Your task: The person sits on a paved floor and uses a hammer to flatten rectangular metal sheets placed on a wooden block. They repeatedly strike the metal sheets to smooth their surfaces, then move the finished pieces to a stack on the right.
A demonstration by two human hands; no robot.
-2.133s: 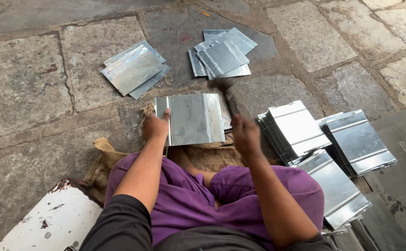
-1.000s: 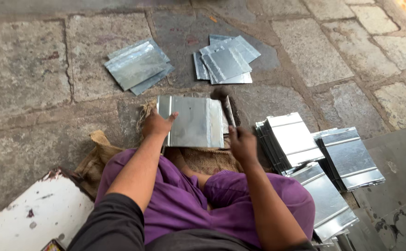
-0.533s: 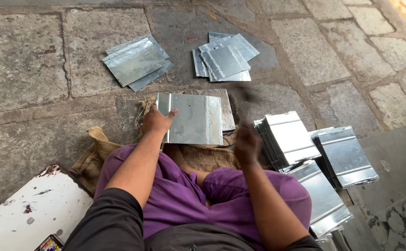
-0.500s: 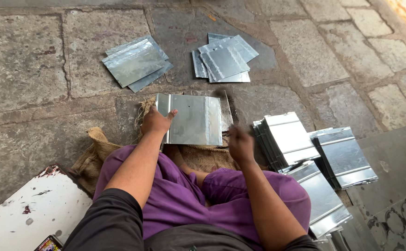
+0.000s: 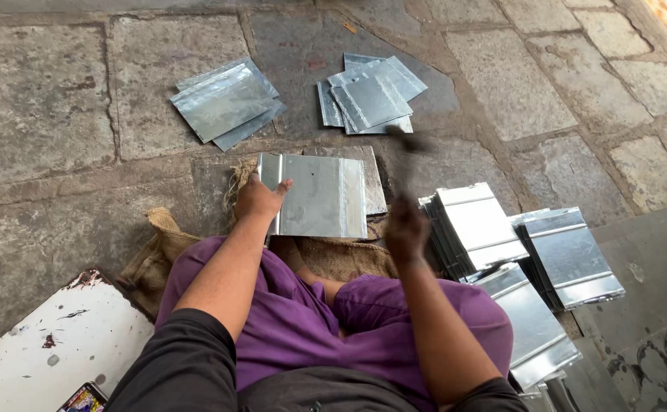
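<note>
A rectangular metal sheet with folded side edges lies in front of me on a darker plate over burlap sacking. My left hand presses flat on the sheet's left edge. My right hand grips the handle of a hammer, raised and motion-blurred above the sheet's right edge. I sit cross-legged in purple trousers.
Two loose piles of flat metal sheets lie on the stone floor beyond. Stacks of folded metal pieces stand at my right. A white stained board lies at lower left.
The hammer has swung up and down repeatedly at the sheet's right edge; now it is raised again. My left hand has stayed on the sheet's left edge.
</note>
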